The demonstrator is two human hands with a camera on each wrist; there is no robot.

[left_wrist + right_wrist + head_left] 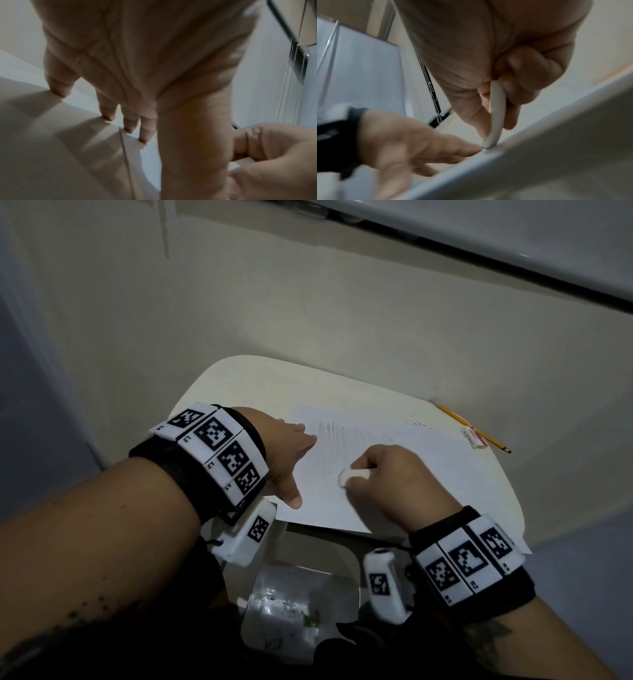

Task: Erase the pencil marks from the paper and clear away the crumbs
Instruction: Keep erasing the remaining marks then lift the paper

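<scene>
A white sheet of paper [404,470] lies on the small white table [239,378], with faint grey pencil marks [330,433] near its left part. My right hand [387,477] pinches a white eraser [354,475] and holds its tip on the paper; the right wrist view shows the eraser [496,112] bent between thumb and fingers. My left hand [291,460] lies flat with straight fingers on the paper's left edge; in the left wrist view its fingertips [128,128] press down. Dark crumbs [416,422] lie on the sheet's far side.
A yellow pencil [474,428] and a second eraser in a red-and-white sleeve [474,437] lie at the table's far right edge. A clear container [294,607] with some green bits sits below the table's near edge. A wall stands close behind.
</scene>
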